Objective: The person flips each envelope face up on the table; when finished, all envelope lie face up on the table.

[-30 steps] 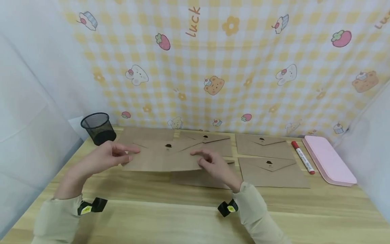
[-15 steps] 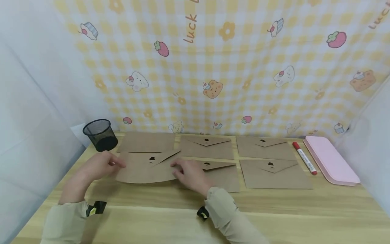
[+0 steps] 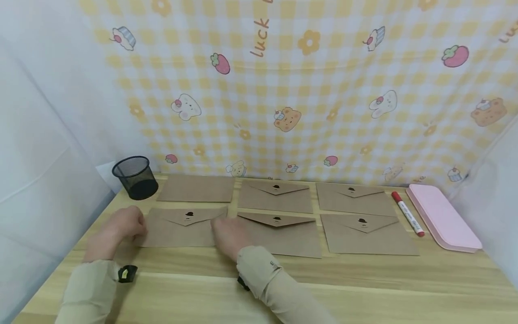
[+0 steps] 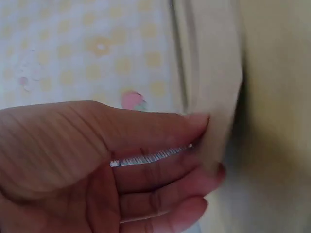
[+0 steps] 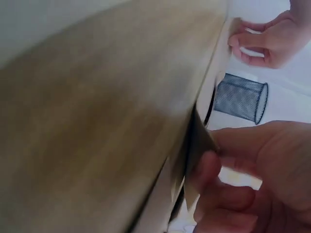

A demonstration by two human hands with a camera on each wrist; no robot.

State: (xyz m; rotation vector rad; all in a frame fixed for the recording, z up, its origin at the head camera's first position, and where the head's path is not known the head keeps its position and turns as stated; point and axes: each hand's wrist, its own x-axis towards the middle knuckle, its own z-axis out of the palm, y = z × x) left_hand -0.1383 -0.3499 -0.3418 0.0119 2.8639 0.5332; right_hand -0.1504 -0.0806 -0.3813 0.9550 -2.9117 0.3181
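Observation:
A brown kraft envelope [image 3: 178, 233], its pointed flap marked with a small black hat, lies low over the front-left of the table in the head view. My left hand [image 3: 117, 229] pinches its left edge; in the left wrist view the thumb [image 4: 160, 128] is on one side and the fingers on the other. At the opposite edge, my right hand [image 3: 231, 236] pinches the same envelope between thumb and fingers, seen in the right wrist view. The right hand's fingertips are hidden from the head camera. Whether the envelope fully touches the tabletop, I cannot tell.
Several more brown envelopes lie in two rows, including a plain-faced one [image 3: 196, 189] behind. A black mesh pen cup [image 3: 139, 180] stands back left. A red-capped marker [image 3: 408, 213] and a pink case [image 3: 443, 216] lie at right. A checked cloth [image 3: 283, 81] hangs behind.
Both hands have brought the envelope left, toward the front and down, from across the back envelopes to the front-left spot. The plain envelope behind and the one to its right are now uncovered.

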